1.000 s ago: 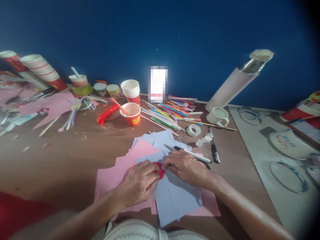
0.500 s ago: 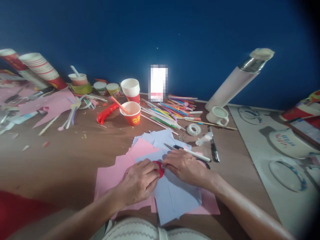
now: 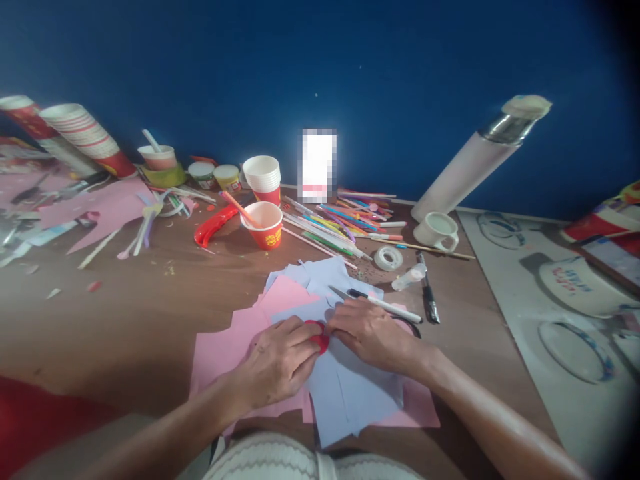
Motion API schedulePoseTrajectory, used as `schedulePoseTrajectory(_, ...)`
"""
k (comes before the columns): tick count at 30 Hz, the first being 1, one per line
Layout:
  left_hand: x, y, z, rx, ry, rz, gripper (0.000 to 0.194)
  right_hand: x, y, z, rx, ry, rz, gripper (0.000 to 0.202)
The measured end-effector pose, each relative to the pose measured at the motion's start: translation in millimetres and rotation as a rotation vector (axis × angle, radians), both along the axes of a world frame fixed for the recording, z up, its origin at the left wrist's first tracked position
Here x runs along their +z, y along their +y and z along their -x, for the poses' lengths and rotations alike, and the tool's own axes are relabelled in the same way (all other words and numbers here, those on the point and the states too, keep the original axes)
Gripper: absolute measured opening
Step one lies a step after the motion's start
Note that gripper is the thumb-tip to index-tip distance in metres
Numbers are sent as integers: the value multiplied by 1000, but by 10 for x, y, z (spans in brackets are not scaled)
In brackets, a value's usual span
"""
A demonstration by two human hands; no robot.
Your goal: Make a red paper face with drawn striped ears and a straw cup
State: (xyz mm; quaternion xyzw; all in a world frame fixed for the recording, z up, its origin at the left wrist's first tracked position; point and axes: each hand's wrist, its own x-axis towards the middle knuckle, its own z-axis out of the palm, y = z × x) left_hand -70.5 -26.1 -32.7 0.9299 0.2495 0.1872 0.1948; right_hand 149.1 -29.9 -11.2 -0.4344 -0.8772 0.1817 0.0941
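A small, rounded red piece (image 3: 323, 342) lies between my hands over the pale blue paper; its material is unclear. My left hand (image 3: 280, 353) has its fingers curled over the left side of this piece. From the right, my right hand (image 3: 370, 332) meets its edge with fingertips pinched together, and whatever they grip is hidden. Beneath both hands are overlapping pale blue sheets (image 3: 367, 393) on pink sheets (image 3: 217, 360). Beyond my right hand, a scissor blade (image 3: 340, 292) pokes out beside a white marker (image 3: 397, 309) with a black cap.
Farther back stand a red paper cup (image 3: 265, 230), stacked cups (image 3: 263, 175) and a red stapler-like tool (image 3: 213, 228). Colored sticks (image 3: 335, 230), a tape roll (image 3: 388, 258), a glue bottle (image 3: 410, 276), a black pen (image 3: 429, 297) and a white mug (image 3: 437, 231) sit toward the right.
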Motion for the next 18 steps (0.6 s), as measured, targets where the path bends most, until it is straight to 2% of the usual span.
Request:
schedulePoseTrajectory(9,12,-4,4,-6,51,-16,22,-29,-22,-19,19,-46,-120,14)
schedulePoseTrajectory(15,1,-7,8,-12,14,-39,22,39,-61,-7,79,-155,-293,18)
schedulePoseTrajectory(18,3,-9,4,-16,13,-46,20,72,-113,10,90,-200,-310,18)
